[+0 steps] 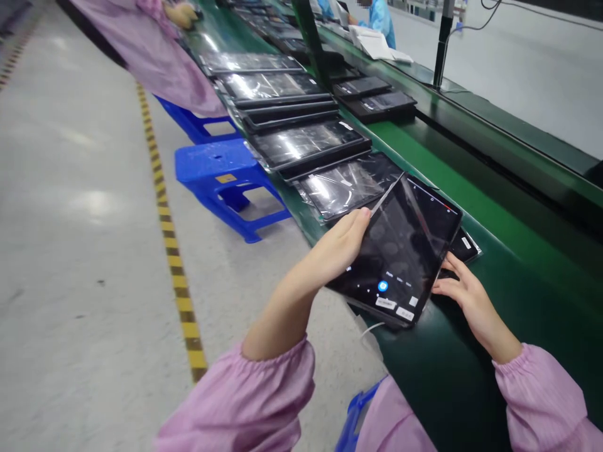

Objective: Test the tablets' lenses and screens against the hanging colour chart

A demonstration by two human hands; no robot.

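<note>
A black tablet (pixel 400 245) is held up between my two hands, its screen lit with a camera display and a blue round button near the lower edge. My left hand (pixel 346 242) grips its left edge, thumb side up. At the opposite edge, the fingers of my right hand (pixel 459 285) are closed against the side. Small white labels (pixel 386 304) stick to the tablet's lower corner. Beneath it lies another dark tablet (pixel 466 243), mostly hidden. Beside it on the bench rests a film-wrapped tablet (pixel 348 185).
More wrapped tablets (pixel 301 141) line the green bench (pixel 452 376) toward the back. A green conveyor belt (pixel 424 163) runs alongside. Blue stools (pixel 217 160) stand on the floor at left. One co-worker in a pink sleeve (pixel 155 12) and another in blue (pixel 381 22) are farther off.
</note>
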